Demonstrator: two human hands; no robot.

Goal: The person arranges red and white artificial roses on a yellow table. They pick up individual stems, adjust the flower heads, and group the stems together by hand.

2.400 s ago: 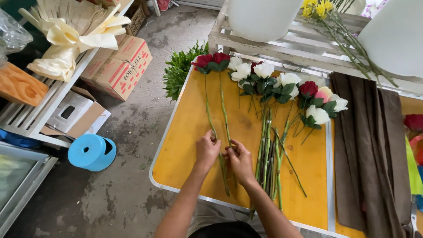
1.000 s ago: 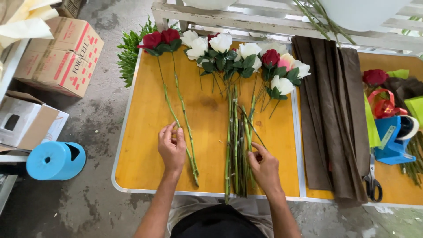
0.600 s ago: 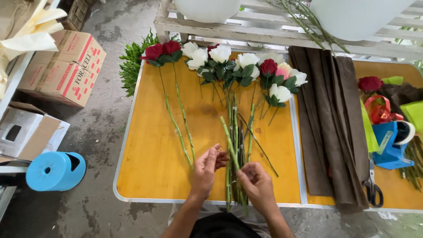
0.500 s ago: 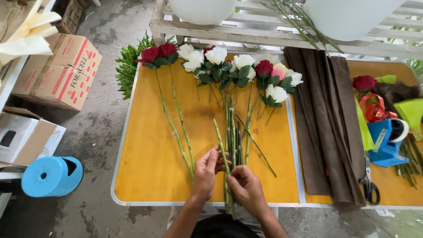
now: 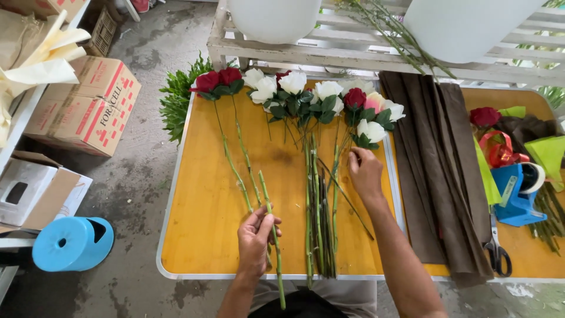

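Low in the frame, just left of centre, the left hand (image 5: 257,239) is closed around a bare green stem (image 5: 272,235), fingers curled over it and thumb underneath. The stem runs from below the table edge up and slightly left, its cut top ending just above the hand, and I see no bloom on it. It looks light and fairly stiff, the sort of thing that snaps if bent, so a hold at the middle, where the hand has it, seems the safest place. Just to the right lies a bundle of stems (image 5: 319,224), packed side by side and running straight up the yellow table (image 5: 200,235) toward the flowers. These would be slippery and prone to roll apart, I think, so they are best gathered low on the stalks, away from the soft heads. Higher, right of centre, the right hand (image 5: 365,174) reaches forward with fingers loosely spread, fingertips touching the stalk just under a white rose (image 5: 372,131); whether it has pinched it I cannot tell. The petals would bruise easily, so the stalk is the part to take. To the left, two red roses (image 5: 218,80) lie with long stems trailing down toward the left hand. Further up, white roses (image 5: 294,82) fan across the top of the table. Brown wrapping paper (image 5: 435,171) lies to the right, scissors (image 5: 497,253) at its lower edge.
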